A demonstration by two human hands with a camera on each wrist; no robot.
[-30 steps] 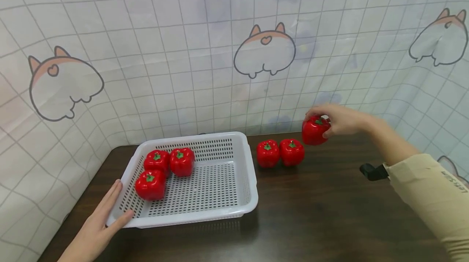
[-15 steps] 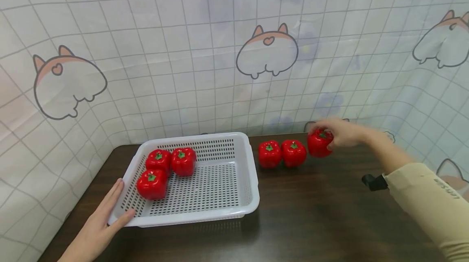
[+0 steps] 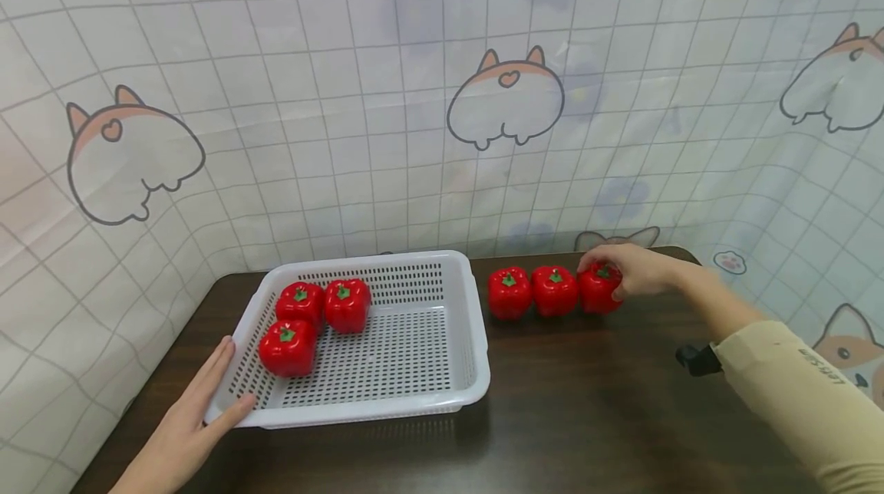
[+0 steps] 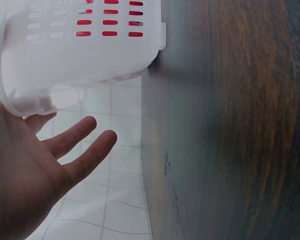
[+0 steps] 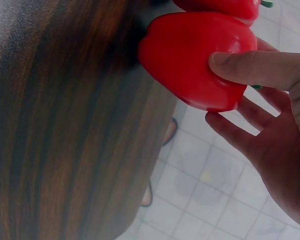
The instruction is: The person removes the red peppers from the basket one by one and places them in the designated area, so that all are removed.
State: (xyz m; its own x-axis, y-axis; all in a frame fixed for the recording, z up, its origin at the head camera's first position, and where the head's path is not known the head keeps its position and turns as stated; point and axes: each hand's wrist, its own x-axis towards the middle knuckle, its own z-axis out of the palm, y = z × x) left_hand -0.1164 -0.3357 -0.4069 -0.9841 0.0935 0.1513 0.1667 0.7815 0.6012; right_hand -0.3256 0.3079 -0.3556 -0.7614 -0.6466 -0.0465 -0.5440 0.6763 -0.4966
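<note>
My right hand holds a red bell pepper from above, thumb on one side and fingers on the other. That pepper stands at the right end of a row, beside two more bell peppers. At the left, my left hand rests against the near left corner of a white perforated basket. In the left wrist view its fingers are extended and spread beside the basket wall. Grouped inside the basket's left part are three red bell peppers.
The dark wooden table stretches across the front and right. Behind it hangs a white gridded cloth with cartoon animal prints, which also covers the sides. A black strap end sticks out near the right sleeve.
My right hand has lowered the bell pepper from above the table to the right end of the row. The left hand stays at the basket corner.
</note>
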